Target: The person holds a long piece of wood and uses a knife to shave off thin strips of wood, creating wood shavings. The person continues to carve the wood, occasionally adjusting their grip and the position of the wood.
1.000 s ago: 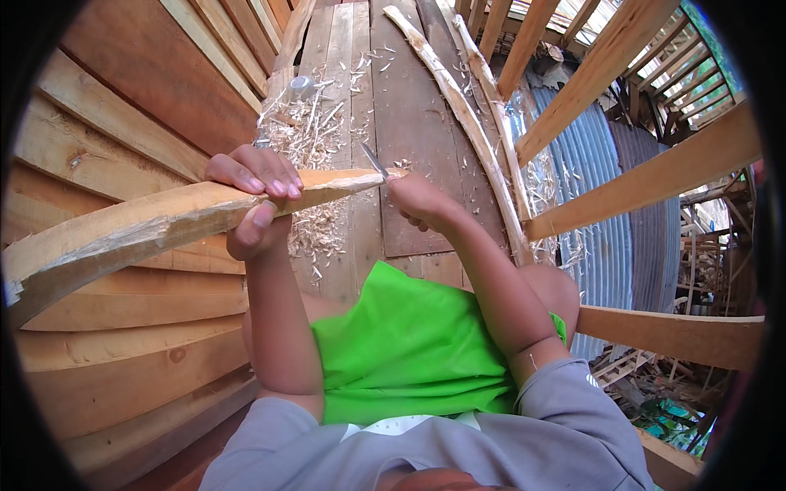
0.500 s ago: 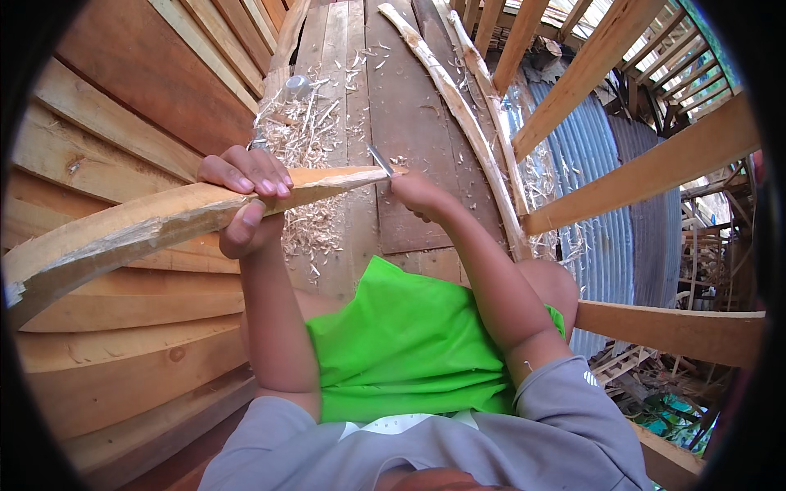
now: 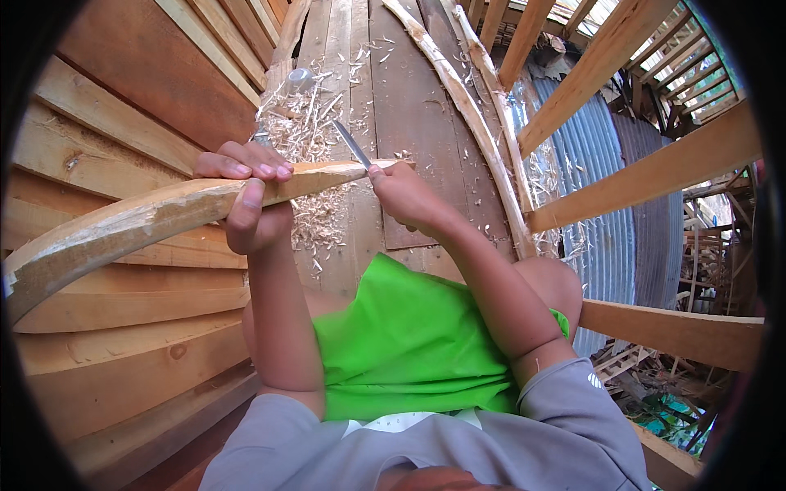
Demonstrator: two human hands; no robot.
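A long pale piece of wood (image 3: pixel 147 214) runs from the left edge to a tapered end in front of me. My left hand (image 3: pixel 250 192) is closed around it, thumb below and fingers over the top. Closed on a knife, my right hand (image 3: pixel 405 195) is at the tapered end. The blade of the knife (image 3: pixel 350 143) points up and to the left, its lower part against the wood. The knife's handle is hidden in my fist.
Wood shavings (image 3: pixel 307 131) lie over the plank floor (image 3: pixel 409 90), with a clear cup (image 3: pixel 300 79) among them. Two peeled poles (image 3: pixel 458 98) lie along the right. Plank walling (image 3: pixel 123 303) stands close on the left; railing beams (image 3: pixel 647 176) cross the right side.
My right hand and the knife have moved left along the wood, so more of the blade shows. The wood is turned slightly. My left hand keeps its hold.
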